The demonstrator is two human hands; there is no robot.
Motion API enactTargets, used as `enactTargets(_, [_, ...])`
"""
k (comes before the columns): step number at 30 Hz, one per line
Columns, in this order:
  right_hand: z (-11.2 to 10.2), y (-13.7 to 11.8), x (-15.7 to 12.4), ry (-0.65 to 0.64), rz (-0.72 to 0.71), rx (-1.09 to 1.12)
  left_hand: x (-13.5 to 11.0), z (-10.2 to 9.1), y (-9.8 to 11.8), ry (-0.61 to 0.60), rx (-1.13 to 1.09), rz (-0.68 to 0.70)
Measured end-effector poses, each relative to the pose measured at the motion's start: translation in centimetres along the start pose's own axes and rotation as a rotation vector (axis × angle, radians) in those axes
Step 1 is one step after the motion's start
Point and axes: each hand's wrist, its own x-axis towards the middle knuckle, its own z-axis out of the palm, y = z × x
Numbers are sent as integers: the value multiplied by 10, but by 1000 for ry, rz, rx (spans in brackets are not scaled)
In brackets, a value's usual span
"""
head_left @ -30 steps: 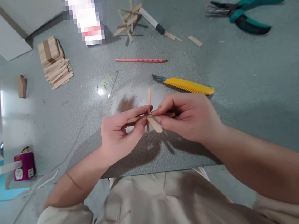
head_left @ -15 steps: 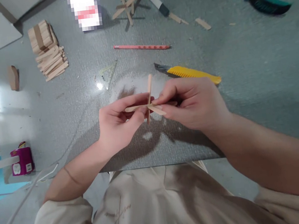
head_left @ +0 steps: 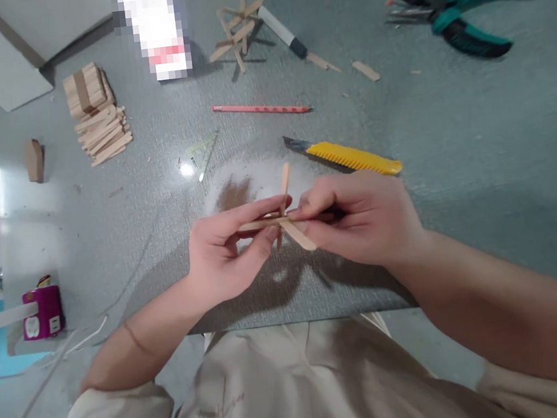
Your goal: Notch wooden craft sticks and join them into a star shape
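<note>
Between my two hands are crossed popsicle sticks (head_left: pixel 299 235), joined or pressed together near their middles. My left hand (head_left: pixel 236 251) pinches them from the left, thumb below and fingers above. From the right, my right hand (head_left: pixel 360 220) grips the same sticks with thumb and forefinger. One stick points up and away, another slants down toward me, and one lies level between the hands. My fingers hide parts of them. Just beyond my right hand lies a yellow utility knife (head_left: pixel 353 155).
Across the grey table (head_left: pixel 481 179) lie a pink pencil (head_left: pixel 262 109), a clear set square (head_left: pixel 207 155), green-handled pliers (head_left: pixel 462 17), a white glue pen (head_left: pixel 282 32) and a stick structure (head_left: pixel 238 29). Stacked popsicle sticks (head_left: pixel 101 132) sit far left. A purple power adapter (head_left: pixel 42 313) stands near left.
The view has shifted, so the table's things appear lower. The crossed sticks have tilted in my hands, and the slanting stick shows more of its flat face. Both hands keep their hold.
</note>
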Motion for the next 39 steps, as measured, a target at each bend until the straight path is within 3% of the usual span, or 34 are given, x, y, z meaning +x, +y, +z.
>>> enactTargets(8, [-2, -4, -1, -20, -26, 24, 0, -4, -5, -23, 99, 100])
enactTargets(11, [-3, -5, 0, -52, -118, 6, -3, -5, -5, -10, 140, 97])
enactTargets(17, [-6, -5, -2, -10, -316, -237, -4, -5, 3, -5, 204, 71])
enactTargets(23, [-6, -8, -3, -11, -202, -65, 1, -5, 7, -42, 258, 109])
enactTargets(39, [-1, 3, 2, 10, -231, 55, 4, -4, 2, -12, 57, 45])
